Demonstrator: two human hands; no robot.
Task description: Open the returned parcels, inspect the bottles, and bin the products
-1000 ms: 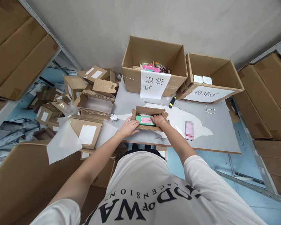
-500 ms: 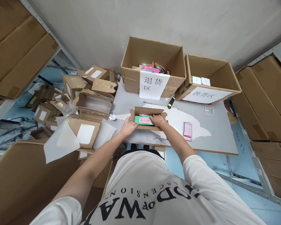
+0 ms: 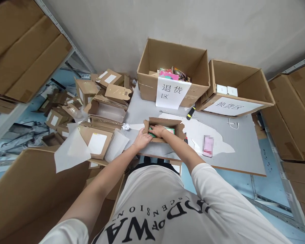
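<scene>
A small brown cardboard box (image 3: 179, 132) lies on the table with its top flaps up. Its left end is gripped by my left hand (image 3: 143, 139), fingers closed around the near left corner. My right hand (image 3: 157, 130) reaches down into the box, its fingers bent over the left end of a green and pink packet (image 3: 171, 131). The fingertips are partly hidden behind the box wall and the packet. A bare stretch of the box's inside shows at the right end.
Behind stand two large open cartons (image 3: 146, 88) (image 3: 244, 76) with paper signs. A yellow-black cutter (image 3: 191, 113) and pink phone (image 3: 207, 146) lie on the grey table (image 3: 246, 145). Opened boxes (image 3: 108, 112) and crumpled paper (image 3: 126, 126) sit at the left.
My right hand has moved left inside the box, from the packet's right end to its left end. The packet now sits further right. My left hand still grips the box; the view has shifted slightly.
</scene>
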